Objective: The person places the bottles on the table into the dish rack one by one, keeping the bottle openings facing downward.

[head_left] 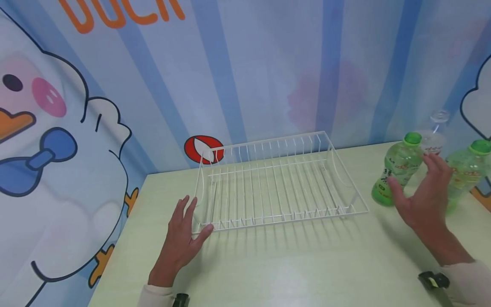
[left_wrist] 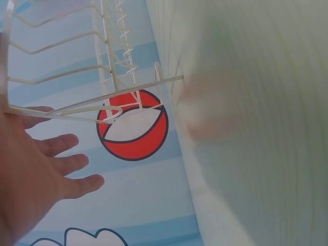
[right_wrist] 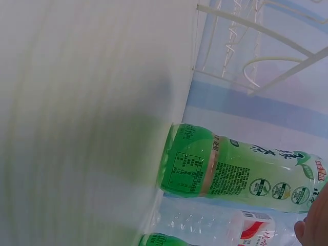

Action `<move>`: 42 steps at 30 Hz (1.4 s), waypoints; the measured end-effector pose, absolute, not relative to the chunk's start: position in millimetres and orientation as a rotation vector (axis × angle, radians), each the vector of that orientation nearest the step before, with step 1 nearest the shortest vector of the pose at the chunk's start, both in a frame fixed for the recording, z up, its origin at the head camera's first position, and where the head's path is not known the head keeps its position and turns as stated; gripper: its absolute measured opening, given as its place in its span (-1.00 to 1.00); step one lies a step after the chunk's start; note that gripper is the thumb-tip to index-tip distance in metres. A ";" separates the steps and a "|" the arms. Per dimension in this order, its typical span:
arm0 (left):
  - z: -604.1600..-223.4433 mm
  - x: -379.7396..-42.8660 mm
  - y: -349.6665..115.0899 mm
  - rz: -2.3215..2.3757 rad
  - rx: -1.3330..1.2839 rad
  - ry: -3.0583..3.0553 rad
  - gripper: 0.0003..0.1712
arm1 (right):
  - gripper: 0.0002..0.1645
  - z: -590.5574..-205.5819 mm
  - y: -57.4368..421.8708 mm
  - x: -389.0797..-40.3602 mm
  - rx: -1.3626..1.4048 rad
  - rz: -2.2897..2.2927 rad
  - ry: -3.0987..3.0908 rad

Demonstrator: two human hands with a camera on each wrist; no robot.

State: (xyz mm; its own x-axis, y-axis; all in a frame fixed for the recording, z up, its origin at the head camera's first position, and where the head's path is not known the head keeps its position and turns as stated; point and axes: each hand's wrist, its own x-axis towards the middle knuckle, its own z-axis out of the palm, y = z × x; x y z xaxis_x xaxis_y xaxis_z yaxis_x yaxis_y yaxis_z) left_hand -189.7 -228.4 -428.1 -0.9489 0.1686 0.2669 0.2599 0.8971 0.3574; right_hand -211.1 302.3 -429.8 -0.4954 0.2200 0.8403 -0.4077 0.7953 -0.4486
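Observation:
A white wire dish rack (head_left: 276, 223) stands on the table near the wall. My left hand (head_left: 182, 238) is at the rack's front left corner, fingers spread and thumb beside the front rail; in the left wrist view the fingers are extended near the end wires. To the right of the rack stands a green tea bottle (head_left: 400, 164) with a green cap, upright. My right hand (head_left: 426, 196) reaches to this bottle, thumb in front of its lower part and the other fingers extended along its right side. The right wrist view shows its label (right_wrist: 261, 177), with part of the hand at the frame's edge.
Behind the hand stands a clear bottle (head_left: 433, 138) with a red and white label. A second green bottle (head_left: 466, 170) is at the far right. The pale table (head_left: 276, 273) meets a blue striped wall (head_left: 264, 76) printed with cartoon ducks.

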 end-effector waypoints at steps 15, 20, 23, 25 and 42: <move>-426.1 -188.6 -226.1 -0.617 -0.304 -2.848 -0.04 | -0.06 -437.7 311.3 -207.4 -0.141 0.978 -2.209; -427.1 -188.8 -226.6 -0.617 -0.303 -2.850 -0.02 | -0.02 -438.1 314.4 -207.3 -0.228 1.016 -2.307; -427.4 -188.6 -227.0 -0.617 -0.302 -2.854 -0.02 | 0.03 -439.4 317.1 -208.2 -0.268 1.050 -2.358; -427.2 -188.6 -227.1 -0.614 -0.303 -2.856 -0.02 | 0.06 -439.8 318.8 -208.6 -0.285 1.081 -2.390; -428.5 -189.1 -226.8 -0.631 -0.299 -2.872 0.01 | 0.27 -443.7 330.0 -207.6 -0.391 1.372 -2.644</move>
State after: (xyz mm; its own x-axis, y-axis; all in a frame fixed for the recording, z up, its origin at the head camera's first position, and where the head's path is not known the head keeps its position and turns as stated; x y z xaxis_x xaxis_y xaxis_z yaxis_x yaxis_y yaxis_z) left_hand -189.1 -226.8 -428.5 -0.9625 0.1552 0.2223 0.2341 0.8893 0.3929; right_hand -207.6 330.0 -443.7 -0.9569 0.2905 0.0019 0.1657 0.5512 -0.8178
